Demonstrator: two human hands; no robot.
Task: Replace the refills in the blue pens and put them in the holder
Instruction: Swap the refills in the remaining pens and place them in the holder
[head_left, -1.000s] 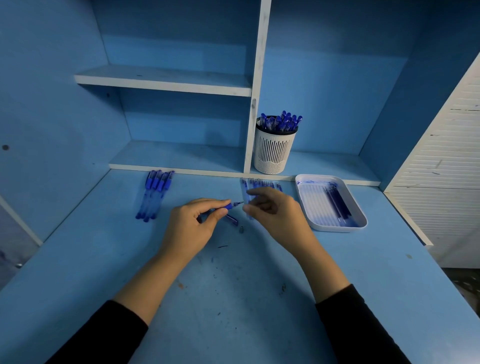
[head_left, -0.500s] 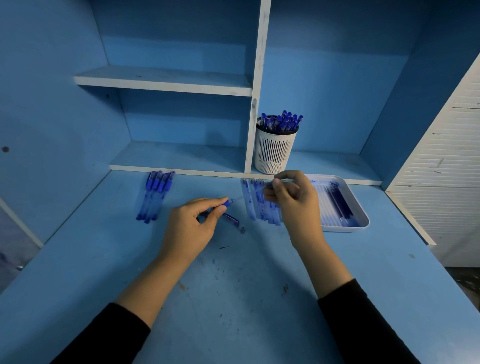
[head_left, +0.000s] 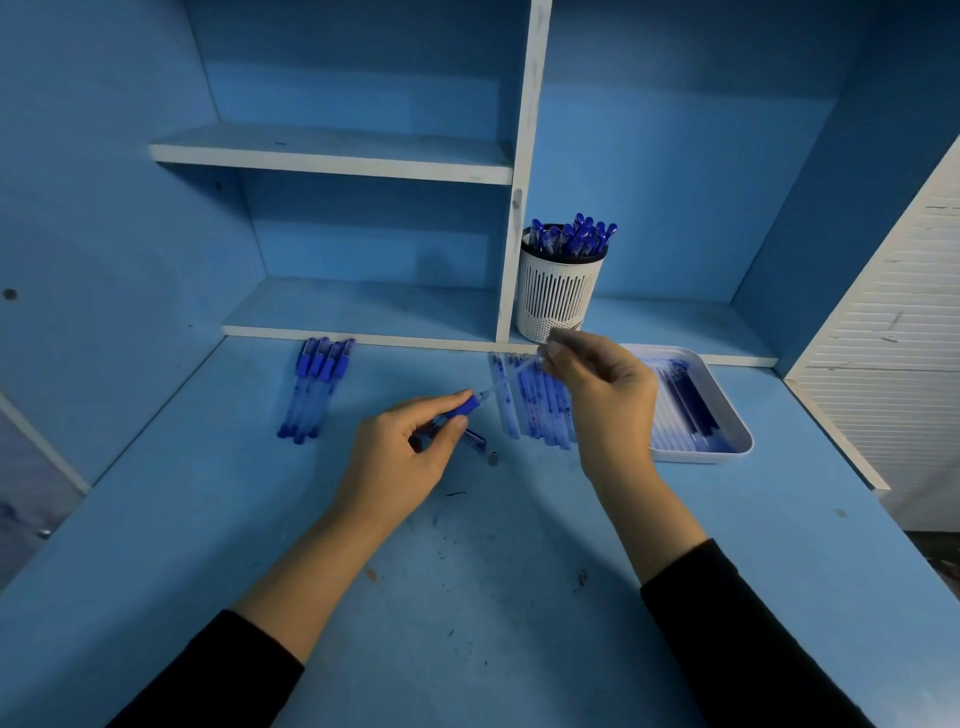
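Near the middle of the desk, the left hand has its thumb and forefinger curled round the blue grip of a pen, which points up and to the right. The right hand, raised just above the desk, pinches the far end of a thin clear refill between thumb and fingertips. The refill slants down to the pen's open mouth; how far in it sits I cannot tell. A row of spare refills lies flat beneath it. Just below the left thumb lie a dark pen part and a small grey tip. A bunch of blue pens lies toward the desk's back left. A white tray with more refills sits at the back right. On the low shelf behind stands the white slotted holder, full of pens.
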